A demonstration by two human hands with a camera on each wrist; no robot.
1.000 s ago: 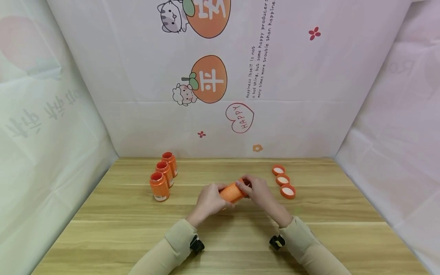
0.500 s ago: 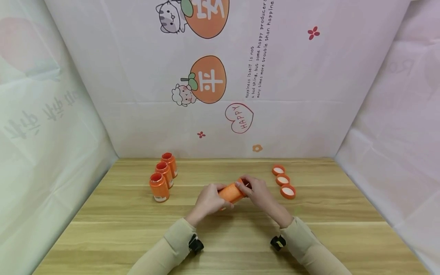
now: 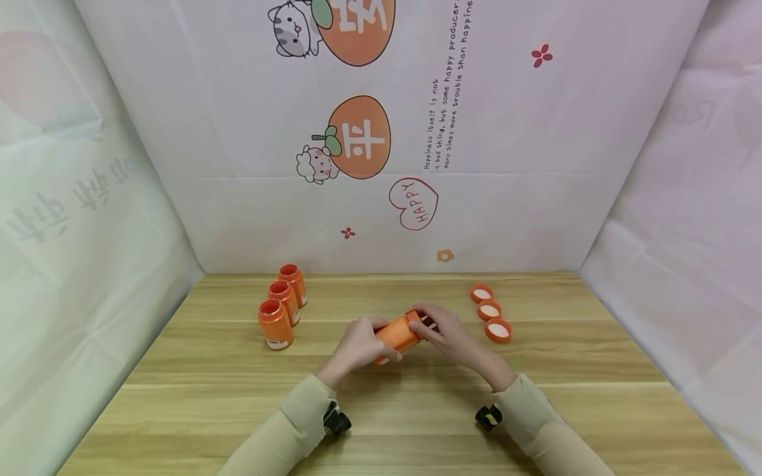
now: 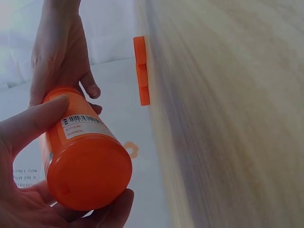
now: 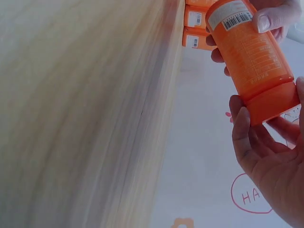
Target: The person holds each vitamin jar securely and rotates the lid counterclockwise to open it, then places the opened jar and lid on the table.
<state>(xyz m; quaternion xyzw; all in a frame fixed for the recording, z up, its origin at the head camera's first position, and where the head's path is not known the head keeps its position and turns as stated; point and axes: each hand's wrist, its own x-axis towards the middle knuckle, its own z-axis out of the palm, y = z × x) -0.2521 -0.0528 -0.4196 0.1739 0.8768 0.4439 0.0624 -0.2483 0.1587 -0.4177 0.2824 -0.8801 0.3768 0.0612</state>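
Observation:
Above the middle of the table, an orange bottle lies tilted between both hands. My left hand grips its body, with the thumb over the label side and the round base facing the left wrist camera. My right hand holds the orange lid at the other end, fingers and thumb around its rim. The lid is on the bottle's neck; how tightly it sits cannot be seen. A barcode label shows near the base.
Three open orange bottles stand in a row at the left of the wooden table. Three orange lids lie in a line at the right, white insides up. White printed cloth walls enclose the back and sides.
The bottle and my left hand have shifted slightly left and toward me. The right wrist has swung a little to the right, and its fingers have changed position around the lid.

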